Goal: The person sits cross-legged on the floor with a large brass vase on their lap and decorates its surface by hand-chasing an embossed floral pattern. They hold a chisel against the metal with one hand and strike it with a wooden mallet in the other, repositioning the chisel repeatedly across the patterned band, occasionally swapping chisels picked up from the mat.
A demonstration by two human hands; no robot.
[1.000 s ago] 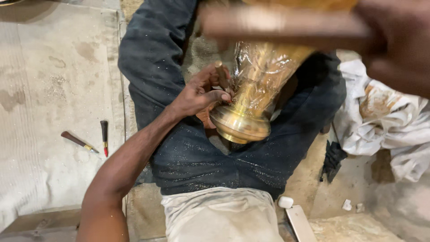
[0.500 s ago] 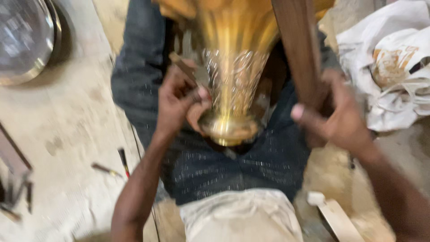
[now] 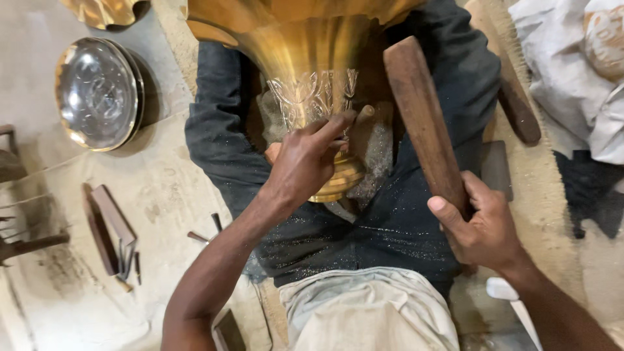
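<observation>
Brass vase (image 3: 312,97) lies in lap — left hand (image 3: 305,162) fingers pinch a chisel (image 3: 356,120), right hand (image 3: 484,227) grips wooden mallet (image 3: 422,123); a glancing blow could scar it.

We had a single view only, from the camera on the head, so no second view shared any ground with it. It faced almost straight down onto the lap and sat close in. The brass vase (image 3: 312,91) ran off the top edge; both forearms entered from the bottom edge. The left hand (image 3: 305,162) lay near centre, the right hand (image 3: 484,227) lower right. The floor (image 3: 52,195) filled the left side, pale cloth (image 3: 578,71) the upper right corner.
</observation>
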